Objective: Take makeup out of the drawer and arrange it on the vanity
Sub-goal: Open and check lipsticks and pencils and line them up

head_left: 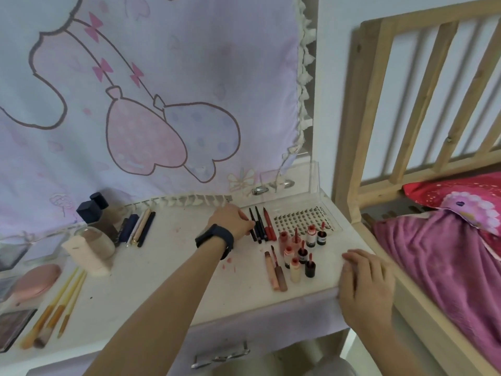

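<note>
My left hand (230, 219), with a dark watch on its wrist, rests on the white vanity top (162, 267), its fingertips touching the leftmost of three dark and red pencils (261, 225) laid side by side. My right hand (366, 283) lies flat on the vanity's front right corner, holding nothing. Between the hands stand several small lip-tint bottles (301, 252), and two long lip-gloss tubes (276, 271) lie in front of them. A clear case of false lashes (301, 217) lies behind the bottles. The drawer handle (221, 354) shows below the vanity's front edge.
At the left are dark-capped bottles (93, 207), a row of pens (139, 226), a sponge (86, 256), a pink brush (38, 279), several makeup brushes (58, 305) and a palette (13, 327). A cartoon cloth (135, 104) hangs behind. A wooden bed (406, 104) with a pink blanket stands right.
</note>
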